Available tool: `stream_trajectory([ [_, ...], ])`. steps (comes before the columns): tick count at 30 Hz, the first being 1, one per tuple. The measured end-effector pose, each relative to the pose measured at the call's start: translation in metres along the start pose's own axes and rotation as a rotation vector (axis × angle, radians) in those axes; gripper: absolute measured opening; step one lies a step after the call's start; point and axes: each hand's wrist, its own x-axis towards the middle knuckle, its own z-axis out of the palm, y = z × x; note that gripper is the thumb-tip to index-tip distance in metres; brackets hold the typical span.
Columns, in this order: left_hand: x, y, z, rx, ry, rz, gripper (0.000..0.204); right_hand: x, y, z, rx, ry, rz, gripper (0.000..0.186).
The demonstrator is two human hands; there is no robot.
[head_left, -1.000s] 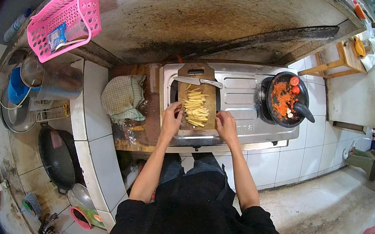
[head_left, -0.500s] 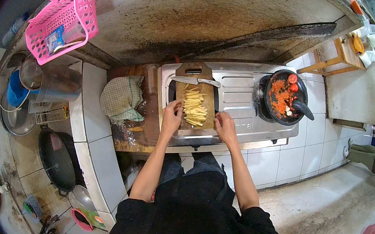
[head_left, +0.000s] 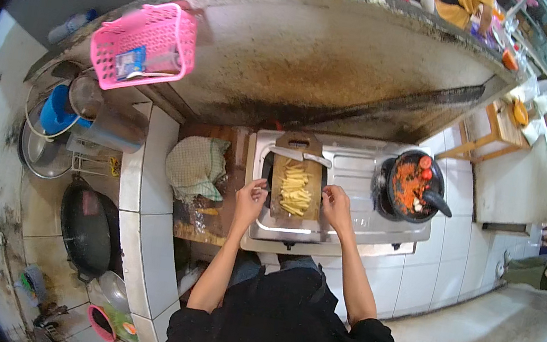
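A wooden cutting board [head_left: 311, 208] lies on the left part of a steel gas stove [head_left: 357, 176]. Pale yellow strips of cut vegetable [head_left: 295, 188] are heaped along its middle. Across the board's far end rests a knife [head_left: 300, 156], its handle to the right. My left hand [head_left: 250, 199] hovers just off the board's left edge, fingers loosely bent and holding nothing. Close by the right edge is my right hand [head_left: 336, 209], also loosely bent, with nothing visible in it; whether it touches the board is unclear.
Right on the stove sits a dark stone mortar [head_left: 393, 191] with red paste, tomatoes and a pestle [head_left: 438, 203]. A checked cloth [head_left: 197, 166] covers something on the left. A pink basket [head_left: 145, 41] stands on the wall ledge; a wok [head_left: 90, 229] lies lower left. A person [head_left: 461, 5] is beyond the wall.
My view has tilted up, bringing in a person beyond the wall. Both hands have eased slightly outward from the board's edges. The knife, strips and board keep their places.
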Motion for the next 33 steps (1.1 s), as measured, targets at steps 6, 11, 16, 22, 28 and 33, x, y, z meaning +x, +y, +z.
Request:
stream_trajectory([
  [6, -0.011, 0.028, -0.035, -0.187, 0.109, 0.052, 0.033, 0.027, -0.031, -0.001, 0.008, 0.028, -0.113, 0.011],
  [11, -0.025, 0.064, -0.064, -0.265, 0.163, 0.095, 0.030, 0.034, -0.072, 0.004, 0.044, -0.025, -0.215, 0.011],
  [16, -0.039, 0.086, -0.083, -0.363, 0.176, 0.146, 0.031, 0.030, -0.109, 0.013, 0.082, -0.071, -0.287, 0.011],
  [22, -0.078, 0.095, -0.139, -0.378, 0.117, 0.150, 0.034, 0.019, -0.165, 0.056, 0.088, -0.183, -0.355, 0.011],
  [28, -0.137, 0.067, -0.231, -0.423, 0.239, 0.124, 0.031, -0.014, -0.232, 0.148, 0.100, -0.357, -0.440, 0.013],
  [33, -0.226, 0.024, -0.329, -0.443, 0.500, 0.042, 0.025, -0.067, -0.302, 0.255, 0.154, -0.593, -0.471, 0.011],
])
